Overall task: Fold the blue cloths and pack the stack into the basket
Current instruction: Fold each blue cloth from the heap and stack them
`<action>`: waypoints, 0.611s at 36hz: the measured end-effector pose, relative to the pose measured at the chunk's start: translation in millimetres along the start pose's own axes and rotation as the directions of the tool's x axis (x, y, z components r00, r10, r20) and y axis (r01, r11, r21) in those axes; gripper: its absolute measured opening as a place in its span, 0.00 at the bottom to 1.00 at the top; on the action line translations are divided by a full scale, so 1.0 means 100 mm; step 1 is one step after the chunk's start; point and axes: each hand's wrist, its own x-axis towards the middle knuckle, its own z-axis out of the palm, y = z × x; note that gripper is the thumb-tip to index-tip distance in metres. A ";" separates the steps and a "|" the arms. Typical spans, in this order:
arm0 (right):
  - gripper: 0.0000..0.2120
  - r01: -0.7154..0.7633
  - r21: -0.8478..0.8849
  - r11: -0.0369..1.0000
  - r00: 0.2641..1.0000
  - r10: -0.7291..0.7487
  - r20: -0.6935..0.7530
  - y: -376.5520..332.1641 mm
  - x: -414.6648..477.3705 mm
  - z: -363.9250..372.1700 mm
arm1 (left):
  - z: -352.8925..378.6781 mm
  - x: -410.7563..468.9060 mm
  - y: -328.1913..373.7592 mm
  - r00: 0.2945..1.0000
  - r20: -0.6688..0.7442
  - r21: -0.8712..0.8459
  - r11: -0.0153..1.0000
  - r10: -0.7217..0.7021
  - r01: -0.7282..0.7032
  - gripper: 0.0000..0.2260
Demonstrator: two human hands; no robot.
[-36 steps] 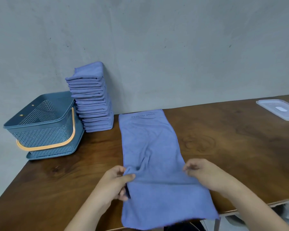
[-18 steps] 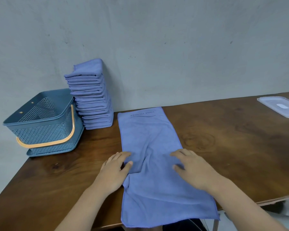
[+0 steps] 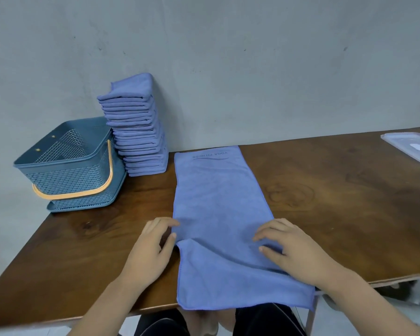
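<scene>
Left grip (image 3: 153, 248) has relaxed fingers holding nothing, the fingertips touching the left edge of the blue cloth (image 3: 218, 195); right grip (image 3: 294, 253) lies flat with fingers spread on the cloth's right side. This cloth lies lengthwise on the worktop (image 3: 337, 202), its near end overhanging the front edge. The folded stack (image 3: 136, 132) stands just beside the basket (image 3: 70, 166) at the far left.

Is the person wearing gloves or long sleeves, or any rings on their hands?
No gloves. The left hand and the right hand are both bare, with no rings, and no watch or bracelet shows. The forearms are bare too: no sleeve reaches into view.
</scene>
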 end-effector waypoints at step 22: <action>0.31 0.166 -0.122 0.979 0.933 -0.116 0.341 -0.50 -0.14 -0.04 | -0.26 -0.39 0.46 0.930 0.312 -0.012 0.979 0.195 -0.201 0.06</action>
